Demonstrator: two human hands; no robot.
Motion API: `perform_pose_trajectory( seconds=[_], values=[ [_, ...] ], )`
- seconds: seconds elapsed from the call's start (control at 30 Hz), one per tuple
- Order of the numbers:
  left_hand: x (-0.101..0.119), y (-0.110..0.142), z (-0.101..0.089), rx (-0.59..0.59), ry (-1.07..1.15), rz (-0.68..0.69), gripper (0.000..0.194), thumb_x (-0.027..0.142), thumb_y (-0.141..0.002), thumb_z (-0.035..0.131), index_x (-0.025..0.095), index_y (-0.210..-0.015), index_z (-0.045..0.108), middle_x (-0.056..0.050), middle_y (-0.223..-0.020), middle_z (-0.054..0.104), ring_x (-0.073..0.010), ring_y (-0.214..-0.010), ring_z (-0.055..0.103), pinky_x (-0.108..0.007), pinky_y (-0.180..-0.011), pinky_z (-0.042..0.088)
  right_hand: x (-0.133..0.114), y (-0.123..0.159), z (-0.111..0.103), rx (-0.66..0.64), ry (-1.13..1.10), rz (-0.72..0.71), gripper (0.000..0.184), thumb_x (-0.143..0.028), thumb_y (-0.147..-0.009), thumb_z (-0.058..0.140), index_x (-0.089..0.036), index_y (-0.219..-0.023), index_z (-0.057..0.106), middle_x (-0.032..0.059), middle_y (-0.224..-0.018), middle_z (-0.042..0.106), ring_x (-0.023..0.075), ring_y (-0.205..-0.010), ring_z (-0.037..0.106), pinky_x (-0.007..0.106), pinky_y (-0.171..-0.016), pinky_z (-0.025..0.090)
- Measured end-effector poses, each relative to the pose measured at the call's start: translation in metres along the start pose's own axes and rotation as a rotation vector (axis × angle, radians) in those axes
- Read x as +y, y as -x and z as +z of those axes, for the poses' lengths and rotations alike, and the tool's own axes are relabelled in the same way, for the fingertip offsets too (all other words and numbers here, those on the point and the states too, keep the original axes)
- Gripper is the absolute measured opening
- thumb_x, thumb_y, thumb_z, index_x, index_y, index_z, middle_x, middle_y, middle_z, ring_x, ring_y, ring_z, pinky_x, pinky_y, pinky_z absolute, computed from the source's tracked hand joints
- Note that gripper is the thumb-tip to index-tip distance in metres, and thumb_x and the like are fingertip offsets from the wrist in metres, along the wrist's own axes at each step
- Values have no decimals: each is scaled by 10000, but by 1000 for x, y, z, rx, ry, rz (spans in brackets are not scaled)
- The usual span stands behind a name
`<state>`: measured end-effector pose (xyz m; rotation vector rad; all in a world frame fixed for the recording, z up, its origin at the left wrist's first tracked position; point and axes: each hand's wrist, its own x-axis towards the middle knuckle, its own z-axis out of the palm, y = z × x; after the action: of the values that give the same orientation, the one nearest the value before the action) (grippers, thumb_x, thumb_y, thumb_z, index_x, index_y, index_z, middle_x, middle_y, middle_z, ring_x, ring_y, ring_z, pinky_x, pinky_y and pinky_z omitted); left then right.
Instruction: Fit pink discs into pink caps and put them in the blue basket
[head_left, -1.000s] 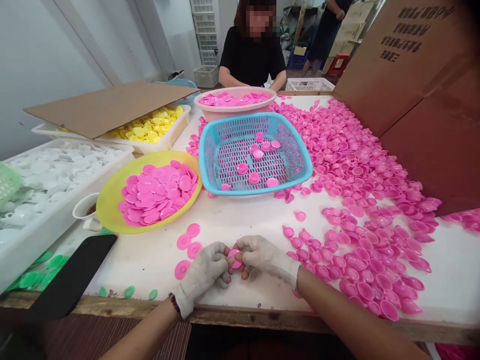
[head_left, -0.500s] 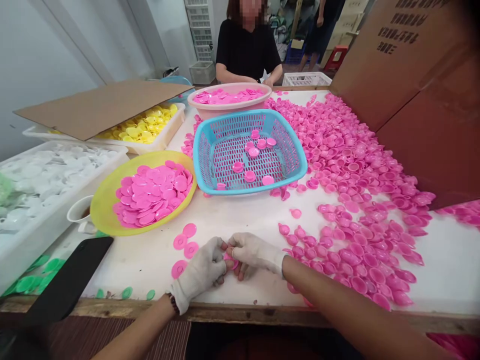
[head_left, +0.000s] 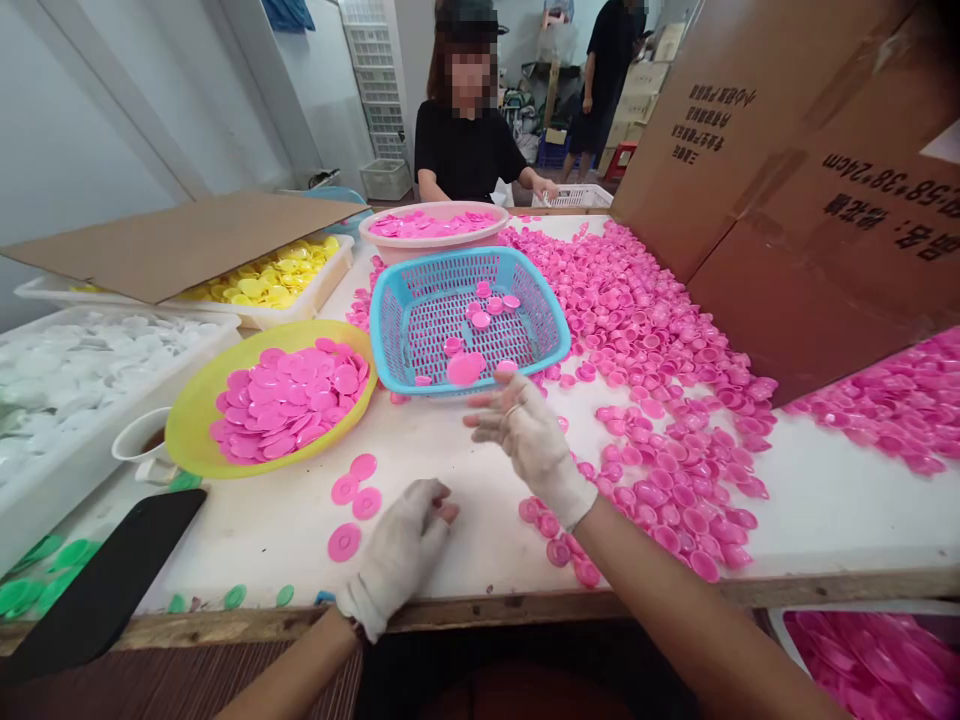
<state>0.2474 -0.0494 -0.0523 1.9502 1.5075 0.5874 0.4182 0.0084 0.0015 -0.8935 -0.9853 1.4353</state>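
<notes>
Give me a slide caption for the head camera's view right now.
Gloved right hand open before the blue basket; gloved left hand near loose pink discs on a white tabletop.

Turquoise basket (head_left: 546,372), yellow bowl (head_left: 184,440), pink discs (head_left: 289,400), white gloves

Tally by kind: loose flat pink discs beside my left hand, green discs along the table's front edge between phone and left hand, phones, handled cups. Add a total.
Loose pink discs: 4
Green discs: 3
Black phone: 1
White handled cup: 1
Total: 9
</notes>
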Motion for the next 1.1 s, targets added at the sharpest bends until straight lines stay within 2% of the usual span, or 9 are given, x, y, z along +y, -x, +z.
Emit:
perform_pose_trajectory(
  seconds=[0.1, 0.2, 0.33, 0.5, 0.6, 0.73, 0.83, 0.97, 1.1],
  values=[
    [27, -4, 28, -146, -196, 362, 297, 201, -844, 414, 190, -1120, 522, -107, -1254, 518, -223, -1004, 557, -382, -858, 463, -12, -6, 1, 45, 23, 16, 259, -320, -836, 442, -224, -1073, 398, 23, -907, 598, 126, -685, 644, 238, -584, 506],
    [47, -4, 42, -289, -408, 482, 300, 271, -851, 458, 188, -1129, 532, -109, -1177, 565, -258, -911, 560, -431, -761, 479, 6, -3, 8, -46, 170, 114, 228, -345, -835, 452, -186, -999, 452, 8, -776, 581, 112, -616, 611, 206, -521, 464],
    [38, 13, 22, -268, -510, 385, 297, 298, -855, 484, 184, -1123, 538, -108, -1125, 578, -276, -945, 533, -451, -791, 460, 47, 1, 22, -284, 520, 139, 193, -219, -855, 411, -181, -990, 544, 1, -785, 579, 93, -636, 575, 197, -541, 437],
    [8, 49, -10, -232, -581, 210, 317, 245, -834, 510, 161, -1139, 540, -111, -1112, 582, -276, -949, 524, -453, -823, 453, 78, -10, 60, -679, 1242, -106, 195, -227, -884, 463, -187, -986, 625, 46, -963, 593, 135, -845, 561, 245, -736, 445],
    [0, 61, -13, -171, -581, 135, 320, 231, -824, 514, 150, -1131, 553, -123, -1131, 578, -285, -971, 521, -462, -834, 451, 85, -17, 82, -766, 1344, -151, 228, -352, -818, 587, -177, -956, 634, 86, -997, 571, 190, -842, 555, 301, -708, 449],
    [0, 59, -7, -85, -539, 90, 300, 228, -807, 532, 162, -1097, 570, -113, -1086, 590, -276, -959, 525, -463, -851, 450, 86, -20, 87, -895, 1421, -263, 174, -290, -815, 586, -174, -939, 624, 105, -1050, 555, 219, -867, 541, 339, -720, 444],
    [-1, 55, -4, -54, -489, 103, 298, 225, -807, 528, 175, -1100, 563, -110, -1134, 577, -278, -959, 530, -474, -854, 452, 79, -21, 68, -846, 1407, -290, 91, -162, -819, 539, -160, -868, 616, 89, -928, 590, 211, -902, 533, 320, -773, 429],
    [-7, 50, -8, 105, -193, 56, 378, 232, -843, 466, 182, -1218, 471, -119, -1202, 544, -253, -1051, 529, -420, -906, 448, 65, -14, 30, -607, 1377, -211, 174, -93, -843, 418, -134, -905, 576, 79, -881, 605, 161, -816, 551, 267, -716, 430],
    [-10, 37, -17, 55, 253, -273, 335, 370, -868, 411, 168, -1126, 483, -36, -770, 604, -171, -685, 590, -311, -642, 500, 59, 11, 2, -502, 1008, 189, 188, -171, -836, 378, -156, -829, 566, -4, -660, 581, 96, -575, 553, 188, -514, 389]
  ],
)
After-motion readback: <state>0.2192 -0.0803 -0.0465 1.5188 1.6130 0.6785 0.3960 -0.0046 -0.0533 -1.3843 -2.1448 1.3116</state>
